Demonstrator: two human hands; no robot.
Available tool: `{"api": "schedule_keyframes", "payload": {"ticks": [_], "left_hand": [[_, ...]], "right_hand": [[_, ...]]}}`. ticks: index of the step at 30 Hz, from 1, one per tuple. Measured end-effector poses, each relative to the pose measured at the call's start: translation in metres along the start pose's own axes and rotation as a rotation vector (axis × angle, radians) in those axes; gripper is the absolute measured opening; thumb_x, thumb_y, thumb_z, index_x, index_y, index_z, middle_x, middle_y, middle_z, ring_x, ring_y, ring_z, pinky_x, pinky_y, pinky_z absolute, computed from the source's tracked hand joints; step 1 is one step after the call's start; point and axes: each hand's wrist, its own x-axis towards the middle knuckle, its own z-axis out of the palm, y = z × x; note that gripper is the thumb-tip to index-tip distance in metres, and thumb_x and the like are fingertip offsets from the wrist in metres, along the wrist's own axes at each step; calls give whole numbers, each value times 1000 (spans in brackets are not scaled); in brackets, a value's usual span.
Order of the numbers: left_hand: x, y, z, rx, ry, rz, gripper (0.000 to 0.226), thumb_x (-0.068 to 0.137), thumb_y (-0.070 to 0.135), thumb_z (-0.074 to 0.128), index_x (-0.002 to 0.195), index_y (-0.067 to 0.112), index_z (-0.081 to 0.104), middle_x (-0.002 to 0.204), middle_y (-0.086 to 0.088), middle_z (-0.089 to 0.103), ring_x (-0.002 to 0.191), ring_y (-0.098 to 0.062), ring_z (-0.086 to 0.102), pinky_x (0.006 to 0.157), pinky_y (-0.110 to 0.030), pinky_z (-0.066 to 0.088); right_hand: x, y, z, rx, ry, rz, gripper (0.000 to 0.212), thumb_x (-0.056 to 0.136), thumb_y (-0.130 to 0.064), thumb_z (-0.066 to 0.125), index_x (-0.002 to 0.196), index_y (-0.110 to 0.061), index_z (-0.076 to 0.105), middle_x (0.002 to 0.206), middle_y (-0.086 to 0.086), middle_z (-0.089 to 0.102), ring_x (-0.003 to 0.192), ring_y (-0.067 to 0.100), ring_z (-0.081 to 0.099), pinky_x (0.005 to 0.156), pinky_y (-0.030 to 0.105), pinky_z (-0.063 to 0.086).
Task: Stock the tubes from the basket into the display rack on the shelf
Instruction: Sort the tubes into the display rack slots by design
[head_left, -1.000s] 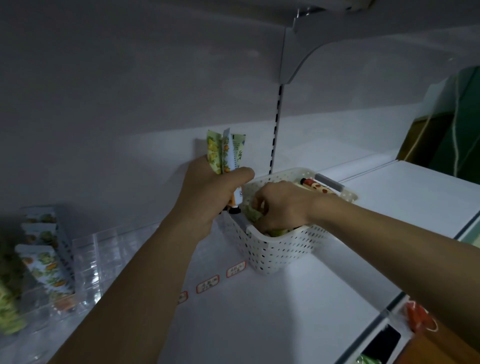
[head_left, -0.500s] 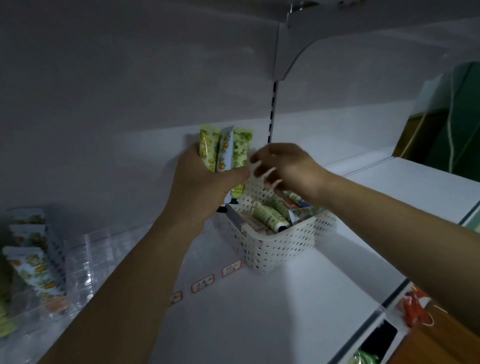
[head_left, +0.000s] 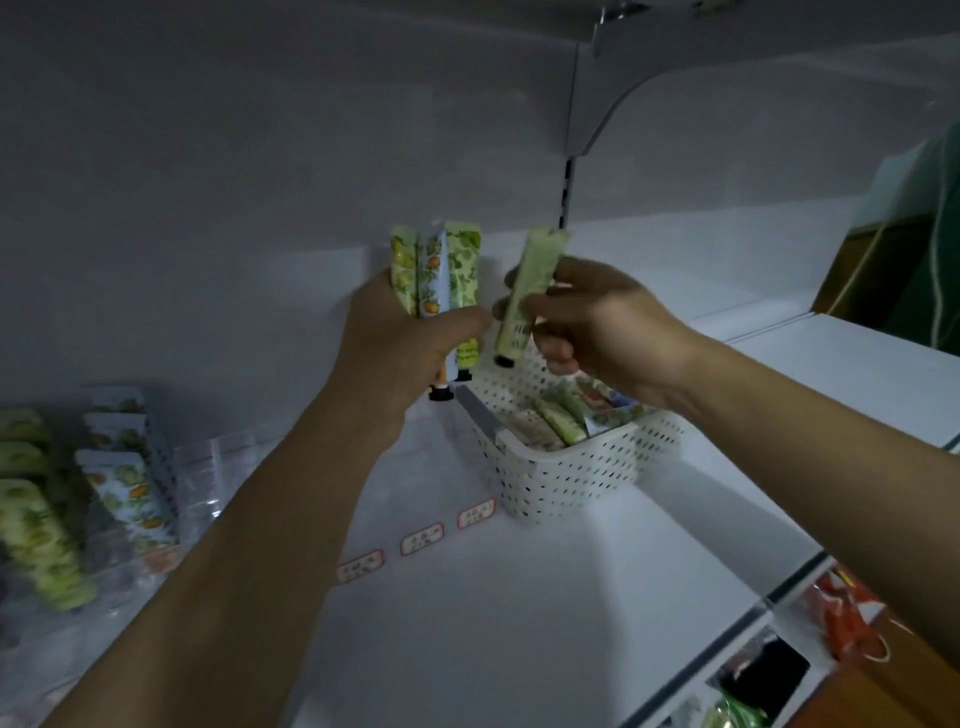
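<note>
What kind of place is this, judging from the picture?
Probably a shop aisle during restocking. Small price labels line the front of the white shelf, a clear display rack at left holds rows of tubes, and a slotted shelving upright runs up the back wall.

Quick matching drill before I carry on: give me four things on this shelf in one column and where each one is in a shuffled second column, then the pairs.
1. pale green tube
2. three patterned tubes
3. white basket
4. display rack

A. far left of the shelf
B. gripped in left hand
C. pinched in right hand
D. below the hands, tubes inside

Pairs: 1-C, 2-B, 3-D, 4-A
</note>
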Motion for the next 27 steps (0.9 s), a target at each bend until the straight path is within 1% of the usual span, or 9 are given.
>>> {"api": "schedule_keyframes", "payload": {"ticks": [2,4,6,9,11,15,18,24,27], "left_hand": [[-7,6,-9,-36,36,-44,23,82,6,77,102,-2,69,85,-12,69,72,-17,68,68,-33,58],[-22,10,-24,-69,57,-101,29,76,14,83,102,7,72,93,-13,74,85,-29,72,84,-51,60],[-43,15,-46,-16,75,-102,36,67,24,83,100,13,74,95,-15,76,91,-38,72,85,-62,56],[-80,18,-91,153,171,-23,32,66,23,89,92,17,73,81,3,76,78,-18,74,64,-35,60],[-105,21,-118,255,209,21,21,74,16,87,83,18,68,66,12,71,60,-2,67,51,-17,48],[-149,16,-162,333,293,103,18,76,8,84,87,6,70,75,-8,73,67,-26,71,51,-33,56],[-170,10,-186,362,428,199,34,70,17,88,97,9,69,84,-5,74,75,-20,72,59,-30,59],[-197,-14,-207,349,566,189,33,72,30,86,94,16,66,81,8,71,76,-10,69,61,-22,55],[-197,-17,-214,205,583,141,28,74,25,82,97,15,67,85,4,73,82,-18,72,67,-28,57]], "right_hand": [[-5,-17,14,299,-55,-21,14,96,-4,44,94,-13,54,95,14,68,52,14,32,50,27,29],[-8,-24,33,369,-98,-32,9,97,-15,49,88,-18,51,91,9,66,53,14,30,52,26,31],[-8,-20,54,404,-147,-42,5,92,-19,54,88,-17,52,89,8,61,53,14,32,51,26,32],[-5,-8,92,580,-321,-52,18,75,-16,52,90,-8,59,81,11,45,56,16,32,55,31,23],[-4,0,119,644,-430,-39,27,73,-15,49,92,-4,65,78,11,46,58,17,37,57,32,27],[-3,7,175,704,-576,6,25,80,-11,44,96,-5,63,84,12,51,62,19,45,60,31,44],[-6,6,210,707,-612,1,22,83,-12,48,98,-2,61,83,15,54,61,22,52,59,34,50],[-16,31,257,614,-477,-44,18,86,-11,67,99,1,62,71,13,63,57,20,60,52,32,53],[-16,42,254,447,-387,-188,22,88,-14,71,103,1,67,69,13,65,59,22,64,55,36,54]]}}
